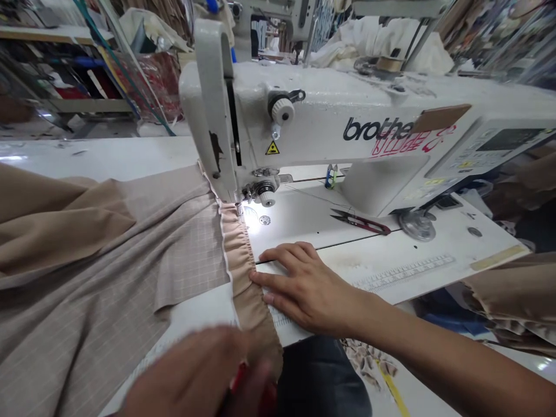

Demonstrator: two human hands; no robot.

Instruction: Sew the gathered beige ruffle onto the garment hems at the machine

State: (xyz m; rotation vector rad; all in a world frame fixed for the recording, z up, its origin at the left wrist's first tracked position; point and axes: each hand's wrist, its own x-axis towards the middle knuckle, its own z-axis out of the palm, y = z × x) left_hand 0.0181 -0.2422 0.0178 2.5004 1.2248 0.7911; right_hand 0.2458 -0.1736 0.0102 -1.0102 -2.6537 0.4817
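A gathered tan fabric strip (pixel 240 255) runs from under the sewing machine's (pixel 260 116) needle area toward me, along the edge of a larger checked beige cloth (pixel 191 249). My right hand (pixel 304 284) lies on the machine bed with its fingers stretched out, fingertips touching the strip's right edge. Smeared by motion, my left hand (pixel 195 370) is low in the foreground over the strip's near end. Its fingers are too blurred to show a grip. Something red (pixel 238 376) shows beside it, too unclear to name.
Thread snips (pixel 360 221) with dark red handles lie on the bed, right of the needle. Two small bobbin-like pieces (pixel 330 176) stand behind them. A printed ruler scale (pixel 403 272) marks the table. Folded brown cloth (pixel 516 301) is stacked at the right; gathered scraps (pixel 369 362) lie below.
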